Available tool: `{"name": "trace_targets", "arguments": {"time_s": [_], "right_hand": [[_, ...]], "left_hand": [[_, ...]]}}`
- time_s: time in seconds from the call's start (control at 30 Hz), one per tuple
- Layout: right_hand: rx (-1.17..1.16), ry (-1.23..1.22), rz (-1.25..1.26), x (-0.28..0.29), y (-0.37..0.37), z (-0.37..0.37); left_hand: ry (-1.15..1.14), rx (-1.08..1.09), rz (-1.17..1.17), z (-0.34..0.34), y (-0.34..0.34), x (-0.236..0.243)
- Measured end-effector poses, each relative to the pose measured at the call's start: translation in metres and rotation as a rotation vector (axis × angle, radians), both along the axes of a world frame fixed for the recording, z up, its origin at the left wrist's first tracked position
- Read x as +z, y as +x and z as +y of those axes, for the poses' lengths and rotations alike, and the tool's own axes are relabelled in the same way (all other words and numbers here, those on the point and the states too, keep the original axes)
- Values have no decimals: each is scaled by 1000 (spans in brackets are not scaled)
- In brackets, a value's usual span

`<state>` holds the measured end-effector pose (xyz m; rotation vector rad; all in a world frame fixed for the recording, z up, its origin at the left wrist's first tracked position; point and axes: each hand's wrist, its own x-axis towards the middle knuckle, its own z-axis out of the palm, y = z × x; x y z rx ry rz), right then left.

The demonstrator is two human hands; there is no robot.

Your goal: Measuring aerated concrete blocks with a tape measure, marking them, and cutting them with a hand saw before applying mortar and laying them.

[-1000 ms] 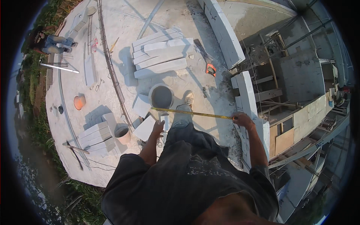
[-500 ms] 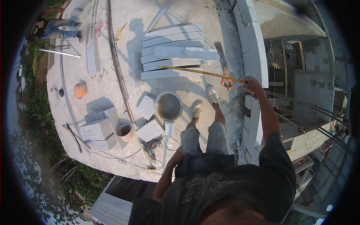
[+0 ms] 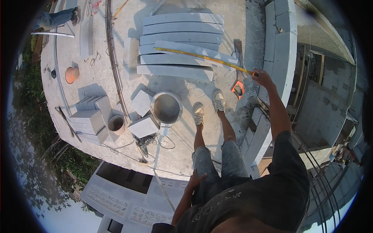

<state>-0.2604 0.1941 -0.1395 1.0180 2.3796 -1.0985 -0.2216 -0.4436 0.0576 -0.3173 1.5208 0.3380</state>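
Observation:
My right hand [image 3: 262, 77] is closed on an orange tape measure [image 3: 255, 74]. Its yellow blade [image 3: 202, 56] stretches left, extended over a row of long pale blocks [image 3: 178, 28] lying on the slab [image 3: 190, 86]. My left hand [image 3: 197, 178] rests open at my left thigh, holding nothing visible. Just below the tape's case lies a hand saw with an orange handle [image 3: 238, 89], its dark blade running up beside the blocks. A large grey bucket [image 3: 166, 108] sits left of my feet.
Along my right runs a low block wall [image 3: 279, 54], with a drop beyond it. Rebar [image 3: 111, 62], stacked blocks [image 3: 87, 128], a pinkish bucket [image 3: 115, 124], an orange bucket [image 3: 72, 75] and tools with cables [image 3: 142, 147] lie leftward. Another person's legs [image 3: 58, 19] show at upper left.
The tape has moved up from over my leg and bucket to across the blocks, with my right hand rising. My left hand has dropped to my thigh. The view has shifted.

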Motion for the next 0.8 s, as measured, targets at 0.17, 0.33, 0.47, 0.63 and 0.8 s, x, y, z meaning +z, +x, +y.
{"name": "trace_targets", "arguments": {"time_s": [0.17,0.33,0.47,0.63,0.8], "right_hand": [[60,74,-15,-30,8,10],[-33,64,-127,-27,-5,-1],[-49,43,-152,-13,-6,-4],[-51,55,-90,-18,0,-9],[-64,82,-89,-32,6,-10]], "left_hand": [[-53,54,-44,15,-4,4],[-29,96,-75,29,-16,11],[-56,69,-83,40,-29,16],[-54,46,-73,39,-31,17],[-45,37,-84,54,-37,23]]}}
